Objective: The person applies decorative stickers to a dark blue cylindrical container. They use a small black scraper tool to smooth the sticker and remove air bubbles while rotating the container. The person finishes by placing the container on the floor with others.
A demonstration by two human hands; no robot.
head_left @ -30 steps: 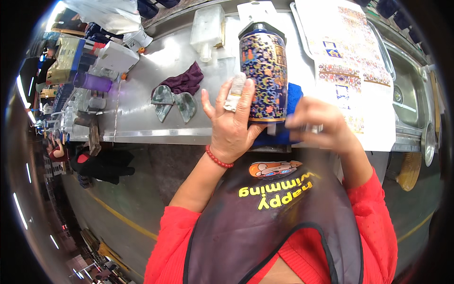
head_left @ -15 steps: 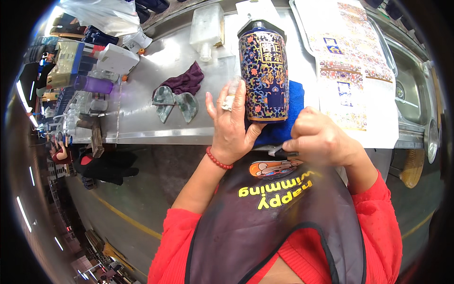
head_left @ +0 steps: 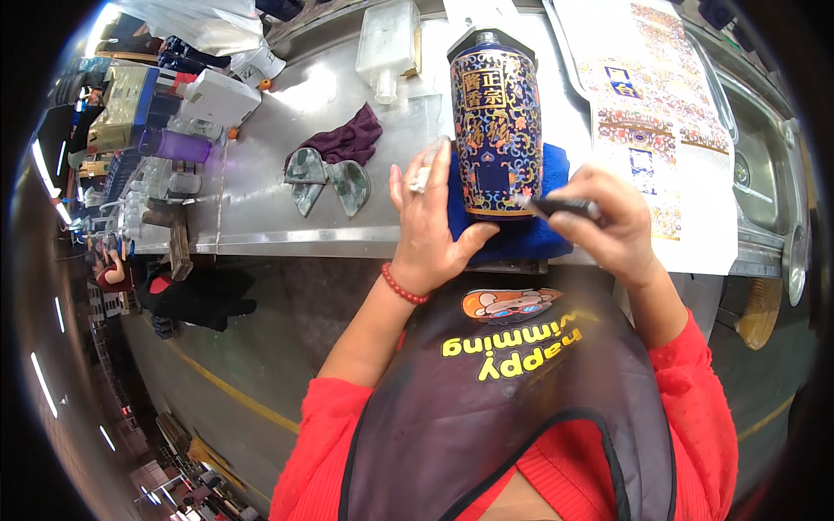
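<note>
A dark blue bottle [head_left: 497, 139] with a colourful floral pattern and gold lettering lies on a folded blue cloth [head_left: 552, 239], its neck pointing away from me. My left hand [head_left: 432, 213] rests along the bottle's left side, fingers stretched out and the thumb near its base. White tape or wrapping shows on a finger. In my right hand [head_left: 612, 221] is a black-handled tool [head_left: 569, 207], gripped between thumb and fingers. Its pale tip is blurred at the lower right of the bottle, so I cannot tell its kind or whether it touches.
White sheets with printed floral patterns [head_left: 634, 113] lie at the right, beside a metal sink [head_left: 760, 174]. A clear glass bottle [head_left: 387, 43] lies at the back. Left of me are a purple cloth [head_left: 352, 137] and a grey-green patterned cloth [head_left: 349, 187]. A purple cup [head_left: 174, 146] stands farther left.
My right hand has risen from the table's front edge to the bottle's lower right, bringing the black-handled tool with it. My left hand remains beside the bottle.
</note>
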